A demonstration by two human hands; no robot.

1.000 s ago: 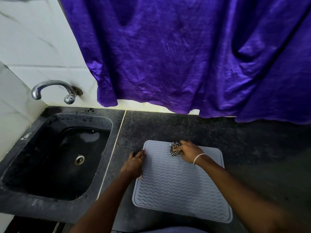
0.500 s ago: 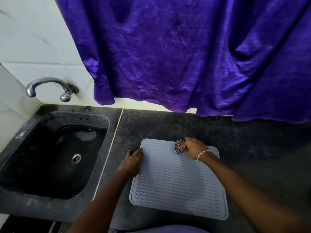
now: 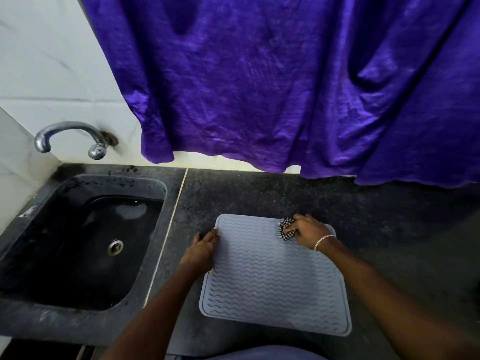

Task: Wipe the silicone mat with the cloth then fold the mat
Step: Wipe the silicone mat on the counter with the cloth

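A grey silicone mat (image 3: 272, 279) with wavy ridges lies flat on the dark counter. My right hand (image 3: 307, 231) presses a small black-and-white checked cloth (image 3: 285, 228) onto the mat near its far right corner; the hand covers most of the cloth. My left hand (image 3: 201, 249) rests on the mat's left edge near the far left corner, fingers flat and holding nothing.
A black sink (image 3: 85, 245) with a metal tap (image 3: 70, 136) lies to the left of the mat. A purple curtain (image 3: 285, 87) hangs over the back of the dark stone counter (image 3: 389, 242). White tiles cover the wall at left.
My right hand has slid the cloth to the right along the mat's far edge. My left hand has stayed on the left edge.
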